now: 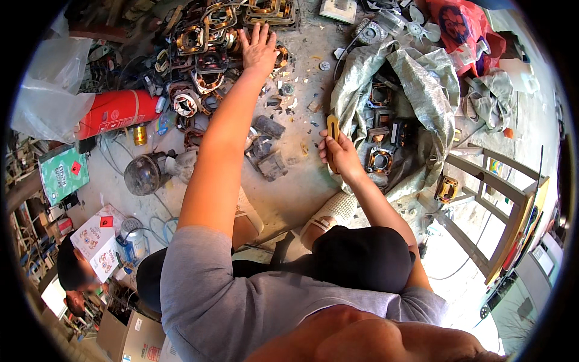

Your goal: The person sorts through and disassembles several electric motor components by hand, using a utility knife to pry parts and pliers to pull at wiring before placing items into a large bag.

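Note:
My left hand (259,55) is stretched out at the top, fingers spread, palm down at the edge of a pile of motor stators (211,45) with copper windings. Whether it touches one of them is hard to tell. My right hand (341,153) is wrapped around a yellow utility knife (332,133), its upper end pointing away from me. Just right of that hand lies an open grey woven sack (422,78), its rim rolled down. Several stators (380,160) and dark metal parts sit inside it. Between my hands, dark broken motor pieces (268,160) rest on the floor.
At left are a red cylinder (117,113), a gold can (140,135), a round dark motor housing (143,175) and cables. A wooden frame (488,205) stands at right, with a loose stator (447,189) beside it. A fan blade (419,27) lies far right. Another person (77,268) is at lower left.

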### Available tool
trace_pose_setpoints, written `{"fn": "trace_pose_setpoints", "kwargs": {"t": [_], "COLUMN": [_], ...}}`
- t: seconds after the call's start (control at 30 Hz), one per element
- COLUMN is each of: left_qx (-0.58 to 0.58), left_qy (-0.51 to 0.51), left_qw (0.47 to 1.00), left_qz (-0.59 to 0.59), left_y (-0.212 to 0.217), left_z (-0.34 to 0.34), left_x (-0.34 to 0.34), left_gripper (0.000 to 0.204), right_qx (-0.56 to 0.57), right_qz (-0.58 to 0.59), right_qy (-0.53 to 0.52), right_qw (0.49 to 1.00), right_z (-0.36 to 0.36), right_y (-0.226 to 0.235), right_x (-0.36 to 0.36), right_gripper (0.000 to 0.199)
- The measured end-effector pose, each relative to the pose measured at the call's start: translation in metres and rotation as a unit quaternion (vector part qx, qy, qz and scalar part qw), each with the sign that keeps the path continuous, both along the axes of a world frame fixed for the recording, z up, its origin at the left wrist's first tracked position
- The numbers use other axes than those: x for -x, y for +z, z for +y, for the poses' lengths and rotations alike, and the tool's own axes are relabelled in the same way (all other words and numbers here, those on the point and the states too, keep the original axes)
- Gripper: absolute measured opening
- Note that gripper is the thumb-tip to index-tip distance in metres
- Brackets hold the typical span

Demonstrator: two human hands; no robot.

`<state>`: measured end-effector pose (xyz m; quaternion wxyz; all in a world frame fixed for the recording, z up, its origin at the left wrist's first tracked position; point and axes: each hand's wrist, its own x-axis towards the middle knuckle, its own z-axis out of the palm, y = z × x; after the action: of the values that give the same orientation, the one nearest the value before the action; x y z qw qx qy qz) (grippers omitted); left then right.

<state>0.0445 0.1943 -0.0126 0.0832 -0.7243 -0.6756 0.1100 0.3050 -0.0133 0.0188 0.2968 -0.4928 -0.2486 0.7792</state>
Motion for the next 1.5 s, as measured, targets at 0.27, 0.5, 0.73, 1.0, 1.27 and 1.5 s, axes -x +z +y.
{"fn": "trace_pose_setpoints", "kwargs": {"t": [0.27,0.5,0.73,1.0,1.27,1.5], "left_qx": [-0.020,0.032,0.096,0.135,0.205,0.146], "left_qy": [-0.172,-0.168,0.307,0.212,0.243,0.267], "left_qw": [0.984,0.981,0.525,0.070,0.013,0.210], "left_qz": [-0.043,-0.091,-0.788,-0.965,-0.948,-0.929], "left_y": [-0.008,-0.012,0.042,0.079,0.101,0.104], "left_z": [-0.024,-0.036,-0.078,-0.155,-0.175,-0.185], "left_x": [-0.021,-0.008,0.008,-0.052,-0.082,-0.108], "left_gripper": [0.041,0.035,0.036,0.063,0.049,0.053], "right_qx": [0.000,-0.034,-0.040,-0.202,-0.355,-0.409], "right_qz": [-0.001,-0.036,-0.002,-0.045,-0.235,-0.361], "right_qy": [-0.049,-0.063,-0.128,-0.094,-0.024,-0.004], "right_qw": [0.999,0.997,0.991,0.974,0.905,0.838], "right_z": [0.001,0.008,0.023,0.040,0.033,0.031], "right_y": [-0.003,0.004,0.022,0.060,0.087,0.086], "right_x": [-0.006,-0.001,-0.008,-0.004,0.008,0.018], "right_gripper": [0.020,0.049,0.020,0.021,0.013,0.016]}}
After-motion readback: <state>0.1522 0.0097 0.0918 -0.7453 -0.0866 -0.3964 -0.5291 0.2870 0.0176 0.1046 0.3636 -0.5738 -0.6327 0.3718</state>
